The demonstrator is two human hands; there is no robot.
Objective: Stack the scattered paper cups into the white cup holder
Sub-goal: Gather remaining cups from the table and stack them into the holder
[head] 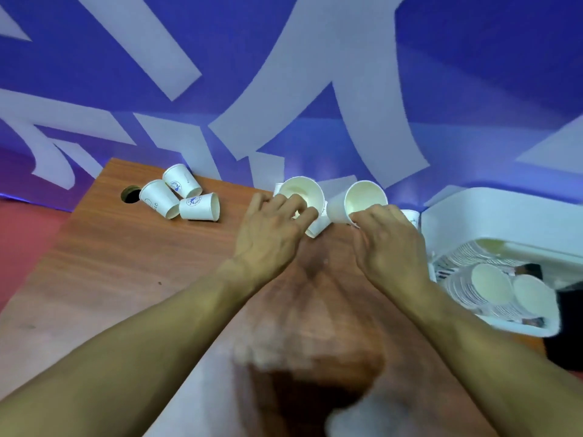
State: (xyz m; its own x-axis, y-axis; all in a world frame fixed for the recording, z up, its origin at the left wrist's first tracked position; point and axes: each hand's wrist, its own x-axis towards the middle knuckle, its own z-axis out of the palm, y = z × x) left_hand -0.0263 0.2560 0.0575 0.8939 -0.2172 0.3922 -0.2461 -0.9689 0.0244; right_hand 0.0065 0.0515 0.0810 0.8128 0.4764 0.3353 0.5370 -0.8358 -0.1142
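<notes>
Both hands work at the far edge of the tabletop [126, 263], and each has taken up a paper cup. The left hand [271, 231] curls its fingers over the near rim of the first cup [304, 190], whose open mouth tips back toward the person. The right hand [389, 244] pinches the near rim of the second cup [366, 197] in the same way, also mouth-up and tilted. The two cups sit close side by side, which suits sliding one into the other before either goes to the holder. That reads as the step in hand.

More white paper shows under and just beside the first cup and behind the right hand. These are probably further cups, but the fingers and motion blur hide too much to count them.

The white cup holder [492, 212] stands at the right edge of the tabletop, just beside the right hand. It already carries nested stacks [490, 283] lying on their sides, mouths toward the near edge. A pair joined here would need only a short move right.

Toward the far left corner, three loose cups [198, 207] lie tipped over and touching one another, next to a round cable hole [130, 194]. They are well apart from the holder, so a good share of the gathering seems yet to come.
</notes>
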